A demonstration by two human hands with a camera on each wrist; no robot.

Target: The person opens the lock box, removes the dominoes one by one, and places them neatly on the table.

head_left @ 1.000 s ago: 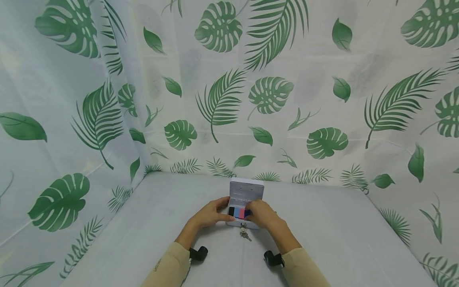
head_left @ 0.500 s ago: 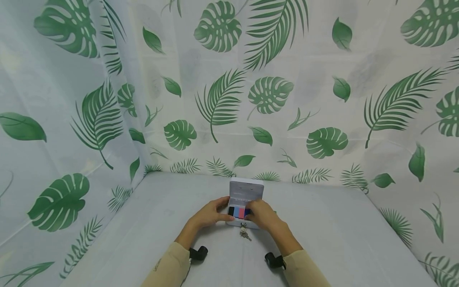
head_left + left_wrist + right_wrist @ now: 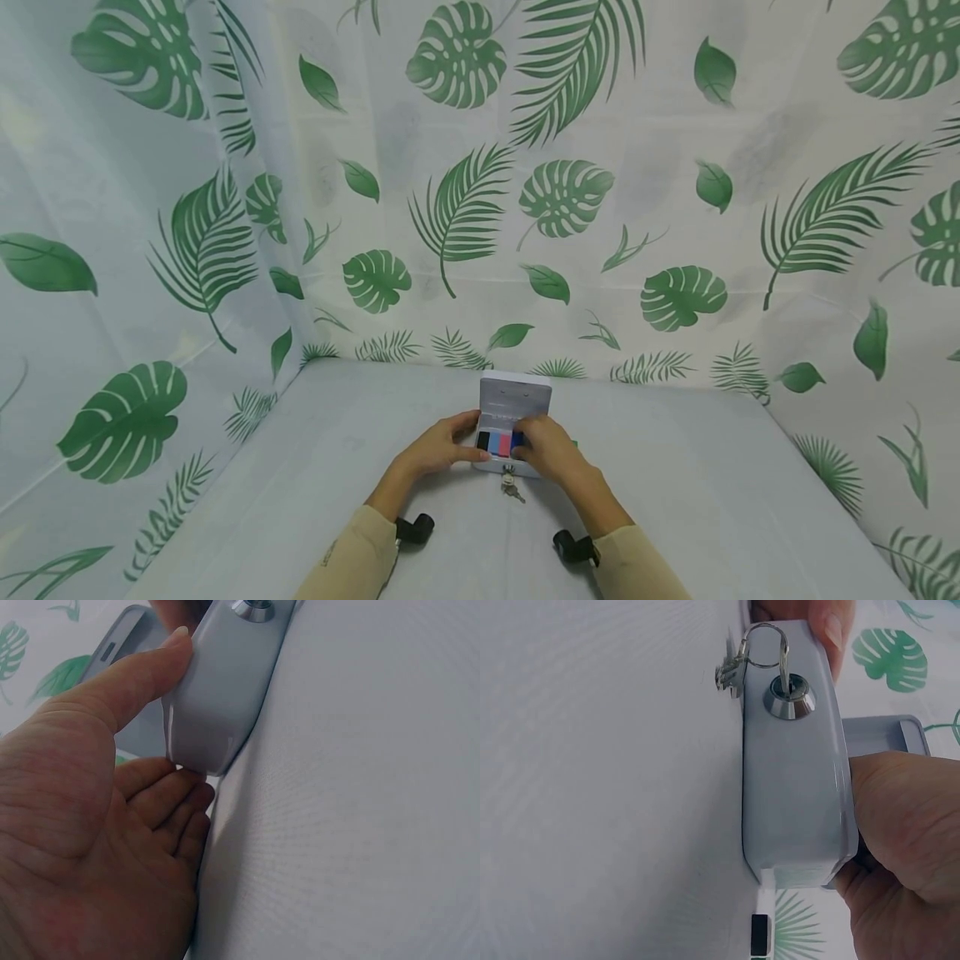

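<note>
A grey metal lock box (image 3: 491,468) sits on the table with its hinged lid (image 3: 516,396) raised at the back. Keys on a ring (image 3: 766,646) hang from the lock (image 3: 790,701) in its front wall. Inside, black (image 3: 483,442), light blue (image 3: 494,442) and pink (image 3: 505,445) blocks lie side by side. My left hand (image 3: 441,446) grips the box's left end, thumb over the front rim and fingers against the side. My right hand (image 3: 553,446) reaches into the right part, thumb and forefinger around a dark blue block (image 3: 517,440); its other fingers are hidden.
A small black-and-white piece (image 3: 760,935) lies on the table beside the box's right end. A sliver of something green (image 3: 575,443) shows past my right hand. White leaf-print cloth (image 3: 570,292) hangs behind and at the sides of the white-covered table (image 3: 675,483).
My right hand has shifted only slightly, and a bit more of the dark blue block shows between its fingers. The left hand and the box stay nearly still.
</note>
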